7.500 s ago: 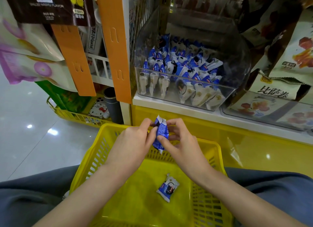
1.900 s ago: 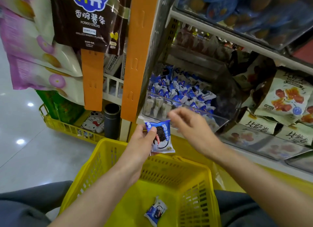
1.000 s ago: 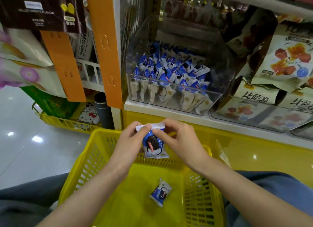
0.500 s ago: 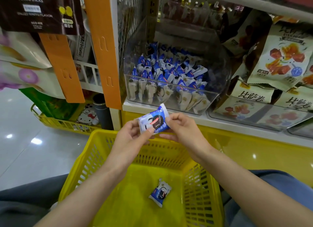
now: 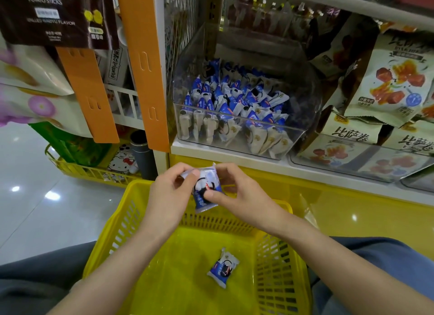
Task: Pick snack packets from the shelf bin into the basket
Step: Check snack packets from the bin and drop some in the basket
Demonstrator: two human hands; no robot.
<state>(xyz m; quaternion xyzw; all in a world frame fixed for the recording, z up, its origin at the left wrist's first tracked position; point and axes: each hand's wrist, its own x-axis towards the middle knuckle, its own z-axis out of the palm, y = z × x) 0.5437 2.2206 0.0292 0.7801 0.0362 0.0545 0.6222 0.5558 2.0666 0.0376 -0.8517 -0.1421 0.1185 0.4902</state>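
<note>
— Where is the snack packet [image 5: 206, 192] held?
— A glossy blue-and-white film pouch with crimped ends is pinched above the far rim of the yellow basket [image 5: 122, 220]. The left grip [image 5: 169, 197] is clamped on its upper left corner. The right grip [image 5: 245, 196] is closed on its right side, thumb pressed on the front.
— What is seen in the basket?
— One second packet [image 5: 223, 267], small and pillow-shaped, is laid flat on the smooth floor, inside slotted plastic walls.
— And the shelf bin [image 5: 307, 103]?
— Clear, round-cornered plastic is heaped with matching crinkled bin packets [image 5: 234, 103], on the white shelf [image 5: 234, 159] behind.
</note>
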